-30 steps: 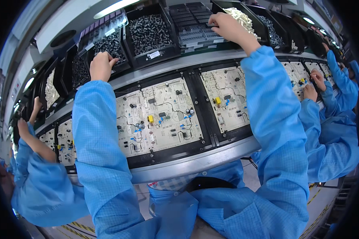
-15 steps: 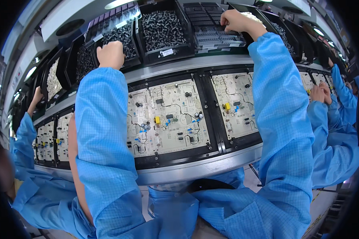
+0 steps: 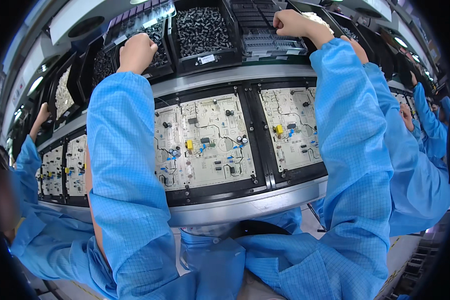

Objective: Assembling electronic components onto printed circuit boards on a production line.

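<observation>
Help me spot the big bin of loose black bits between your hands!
Find the silver rail beyond the circuit boards. Just past it, between the left hand and right hand, sits a white-labelled black bin. No hand hides it, unlike the neighbouring bin leftward.

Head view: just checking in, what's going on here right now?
The person's left hand is at a black bin of small dark parts; the right hand is over a clear tray. Whether either holds anything can't be told. Between the forearms, a circuit board with some components fitted sits in its black frame, untouched.
</observation>
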A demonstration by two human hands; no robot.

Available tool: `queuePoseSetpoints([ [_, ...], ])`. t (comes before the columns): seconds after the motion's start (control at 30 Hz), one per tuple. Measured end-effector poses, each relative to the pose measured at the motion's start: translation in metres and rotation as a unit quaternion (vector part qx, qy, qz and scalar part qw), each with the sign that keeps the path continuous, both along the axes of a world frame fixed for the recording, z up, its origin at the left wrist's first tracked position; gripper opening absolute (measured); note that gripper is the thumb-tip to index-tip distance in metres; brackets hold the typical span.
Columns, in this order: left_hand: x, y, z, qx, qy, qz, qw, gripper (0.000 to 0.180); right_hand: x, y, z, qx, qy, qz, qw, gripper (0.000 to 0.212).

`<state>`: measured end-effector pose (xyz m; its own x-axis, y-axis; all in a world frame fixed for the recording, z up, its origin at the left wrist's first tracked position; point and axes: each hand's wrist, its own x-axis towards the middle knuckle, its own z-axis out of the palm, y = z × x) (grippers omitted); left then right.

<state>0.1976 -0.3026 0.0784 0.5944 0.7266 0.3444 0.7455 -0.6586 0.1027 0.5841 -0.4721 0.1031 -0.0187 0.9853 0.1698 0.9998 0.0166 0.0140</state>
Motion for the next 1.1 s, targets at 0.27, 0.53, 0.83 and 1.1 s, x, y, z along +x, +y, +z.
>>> queuePoseSetpoints([
  [0.27, 0.009, 0.032, -0.025, -0.014, -0.146, -0.059, 0.987, 0.025, -0.008, -0.001, -0.012, 0.070, -0.166, -0.017, 0.983, 0.019],
  [0.53, 0.000, 0.060, -0.047, 0.009, -0.291, 0.017, 0.957, 0.028, -0.103, -0.113, 0.004, 0.116, 0.094, 0.108, 0.983, 0.015],
  [0.83, 0.008, 0.044, -0.021, -0.295, -0.459, -0.041, 0.837, 0.029, -0.129, -0.151, -0.058, -0.046, 0.300, 0.068, 0.950, 0.016],
  [1.1, 0.009, -0.022, 0.006, -0.666, -0.607, -0.204, 0.383, 0.016, -0.116, -0.142, -0.075, -0.040, 0.264, 0.092, 0.959, 0.016],
])
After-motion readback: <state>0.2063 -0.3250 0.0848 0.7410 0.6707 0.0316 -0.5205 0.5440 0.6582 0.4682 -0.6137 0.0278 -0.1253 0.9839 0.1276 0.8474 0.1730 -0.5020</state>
